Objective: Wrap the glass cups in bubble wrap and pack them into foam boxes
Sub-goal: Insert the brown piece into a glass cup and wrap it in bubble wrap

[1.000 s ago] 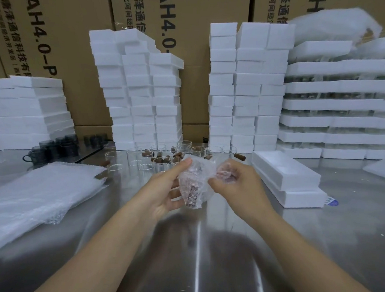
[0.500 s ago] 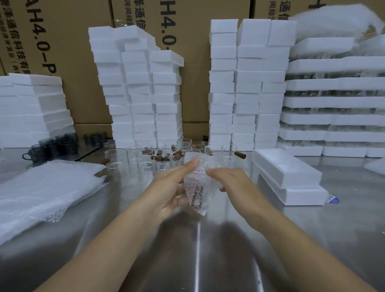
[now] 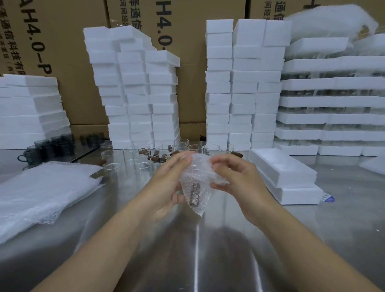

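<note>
Status at this moment, with all positions referenced to the open white rectangular foam box (image 3: 281, 170) on the polished steel table (image 3: 316, 230).

1. Item in work. One cup bundle wrapped in clear bubble wrap (image 3: 196, 181) is held above the table, just left of the foam box. A brown part shows through the wrap; the glass itself cannot be made out.
2. Hands. The left hand (image 3: 164, 189) grips the left side of the bundle with curled fingers. The right hand (image 3: 236, 181) pinches the upper fold of the wrap, thumb beneath.
3. Supplies. A pile of clear bubble wrap sheets (image 3: 35, 191) lies far left of the foam box. A group of bare clear glass cups (image 3: 130, 156), with small brown cylindrical pieces (image 3: 157, 158) among them, stands behind and left of the box.
4. Progress. Wrapping of this cup appears nearly complete; closing the fold is judged to be the step in hand. No wrapped cup is visible in the foam box, so packing of this bundle is not yet done. Many cups stand unwrapped. Tall stacks of white foam boxes (image 3: 132, 93) rise behind; whether they are filled cannot be told.
</note>
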The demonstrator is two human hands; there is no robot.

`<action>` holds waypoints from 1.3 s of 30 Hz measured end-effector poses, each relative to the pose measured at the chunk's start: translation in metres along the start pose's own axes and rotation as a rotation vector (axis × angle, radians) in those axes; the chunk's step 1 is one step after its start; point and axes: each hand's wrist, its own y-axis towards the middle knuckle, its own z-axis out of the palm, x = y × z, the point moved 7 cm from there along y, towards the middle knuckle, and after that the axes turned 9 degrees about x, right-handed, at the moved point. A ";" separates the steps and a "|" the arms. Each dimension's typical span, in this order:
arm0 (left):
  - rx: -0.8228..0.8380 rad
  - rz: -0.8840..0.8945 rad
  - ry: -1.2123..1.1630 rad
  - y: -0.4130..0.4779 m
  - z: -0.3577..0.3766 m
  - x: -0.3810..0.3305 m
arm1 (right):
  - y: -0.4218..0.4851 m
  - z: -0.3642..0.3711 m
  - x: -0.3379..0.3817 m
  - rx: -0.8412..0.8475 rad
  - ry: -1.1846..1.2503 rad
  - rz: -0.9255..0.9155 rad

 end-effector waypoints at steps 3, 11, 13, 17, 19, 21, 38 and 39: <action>-0.045 -0.008 -0.055 0.000 -0.004 0.000 | 0.002 0.002 0.004 0.062 -0.236 -0.073; 0.055 -0.162 -0.244 -0.002 0.007 0.012 | 0.001 0.014 -0.011 0.132 -0.611 -0.123; 0.097 -0.183 -0.291 -0.004 0.010 0.012 | 0.001 0.017 -0.013 0.135 -0.587 -0.109; 0.055 -0.042 -0.261 0.000 0.003 0.004 | -0.004 0.016 -0.004 0.026 -0.596 -0.185; 0.019 -0.020 -0.273 0.001 -0.001 0.004 | -0.005 0.013 -0.005 0.015 -0.487 -0.121; 0.009 -0.022 -0.278 0.002 -0.001 0.004 | -0.005 0.015 -0.010 0.061 -0.293 0.000; 0.072 -0.134 -0.186 -0.010 0.020 0.003 | -0.007 0.033 -0.004 0.229 -0.574 -0.060; 0.076 -0.128 -0.141 -0.010 0.022 0.004 | -0.008 0.035 -0.005 0.254 -0.674 -0.074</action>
